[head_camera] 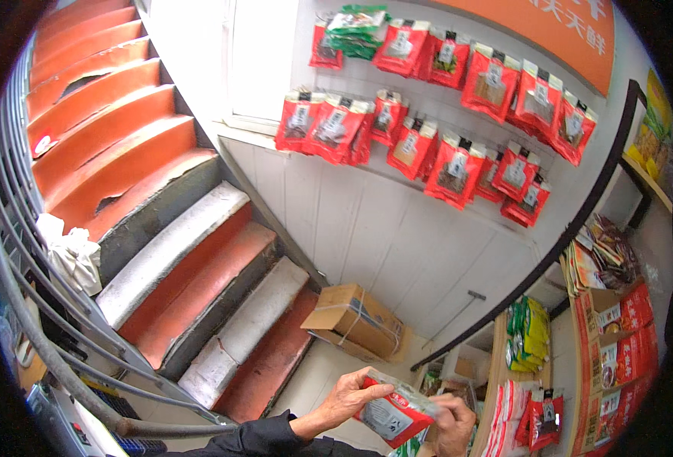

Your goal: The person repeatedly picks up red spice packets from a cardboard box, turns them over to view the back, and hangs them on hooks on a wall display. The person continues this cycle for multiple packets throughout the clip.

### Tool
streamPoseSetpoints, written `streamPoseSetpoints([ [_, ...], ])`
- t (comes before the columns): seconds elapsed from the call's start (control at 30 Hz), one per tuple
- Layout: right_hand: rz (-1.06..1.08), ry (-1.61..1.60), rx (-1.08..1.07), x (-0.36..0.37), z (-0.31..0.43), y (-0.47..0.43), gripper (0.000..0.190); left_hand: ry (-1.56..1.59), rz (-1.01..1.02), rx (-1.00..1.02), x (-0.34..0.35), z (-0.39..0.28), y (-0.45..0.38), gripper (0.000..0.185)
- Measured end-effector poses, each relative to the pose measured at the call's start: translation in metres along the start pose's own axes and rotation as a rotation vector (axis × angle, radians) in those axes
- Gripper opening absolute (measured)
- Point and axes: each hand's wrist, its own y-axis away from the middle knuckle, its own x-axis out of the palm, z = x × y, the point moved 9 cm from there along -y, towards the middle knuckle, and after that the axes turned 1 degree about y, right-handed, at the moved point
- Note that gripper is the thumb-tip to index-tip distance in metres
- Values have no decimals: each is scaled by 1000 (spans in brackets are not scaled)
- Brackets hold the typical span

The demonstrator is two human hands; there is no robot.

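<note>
Between my two hands, low in the head view, is a red plastic spice packet (390, 420) with a pale printed panel and a clear top edge. My left hand (345, 400) grips its left side, the thumb lying across the upper face. At the packet's right end my right hand (455, 423) pinches the top corner; its fingers are somewhat blurred. On the white panelled wall ahead, similar red packets (336, 127) hang from hooks in two rows. A green-and-white packet bundle (357, 29) hangs among the upper row.
A worn red staircase (142, 183) with a metal handrail (45, 348) rises on the left, a white bag (73, 254) beside it. A strapped cardboard box (356, 320) stands at the stair foot. Wooden shelves at right hold yellow-green packets (527, 334) and red boxes (622, 360).
</note>
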Motion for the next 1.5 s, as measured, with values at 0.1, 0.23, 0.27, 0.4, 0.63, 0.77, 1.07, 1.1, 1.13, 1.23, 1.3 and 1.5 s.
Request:
streamPoseSetpoints([
  [0.1,76,-117,-28,19,4,-12,24,108,60,133,-13,-14,-2,28],
  [0.23,352,28,-170,75,50,-34,49,91,196,51,-18,-25,-2,30],
  [0.27,425,64,-235,86,62,-35,50,76,246,28,-18,-20,-6,31],
  [0.4,530,298,-477,105,100,-41,38,235,365,46,-5,-31,-10,21],
  [0.63,514,617,-578,111,117,-41,28,73,359,84,-7,-22,-22,43],
  [0.77,429,750,-562,107,121,-42,21,-91,283,243,-7,-28,-16,57],
  [1.07,256,1006,-591,106,102,-44,16,-411,339,645,-3,-33,30,63],
  [1.1,230,1058,-610,107,100,-41,17,-444,301,676,4,-37,34,60],
  [1.13,216,1067,-625,109,95,-41,20,-487,243,700,8,-41,39,57],
  [1.23,255,1106,-604,119,80,-39,19,-634,4,977,10,-81,62,39],
  [1.3,291,1077,-631,132,80,-37,19,-569,-17,799,-7,-50,50,40],
  [1.5,263,1123,-631,147,101,-33,16,-507,-51,761,-41,-24,38,27],
])
